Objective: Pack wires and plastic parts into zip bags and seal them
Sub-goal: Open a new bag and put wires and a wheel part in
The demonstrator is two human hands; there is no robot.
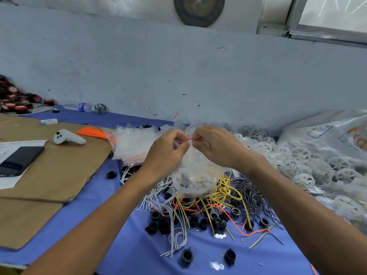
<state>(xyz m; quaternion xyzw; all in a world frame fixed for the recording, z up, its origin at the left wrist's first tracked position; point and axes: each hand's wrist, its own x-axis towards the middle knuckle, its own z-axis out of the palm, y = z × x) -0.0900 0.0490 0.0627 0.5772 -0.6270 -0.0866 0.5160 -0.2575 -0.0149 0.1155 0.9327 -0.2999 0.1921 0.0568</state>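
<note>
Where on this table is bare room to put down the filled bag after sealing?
Free: the cardboard between phone and empty bags; the blue cloth nearest you, left of the black parts. Crowded: the wire pile under the filled bag, the white wheels on the right.

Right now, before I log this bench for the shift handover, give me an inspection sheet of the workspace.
Surface: blue cloth, part covered by cardboard.
Job's things: filled bag held up; bag stack, black parts, white wheels loose.
Clutter: phone, controller, bottle.
Hands: left hand and right hand pinch the bag's red zip.
Cables: wires heaped under the bag.
Surroundings: wall, window behind.
</note>
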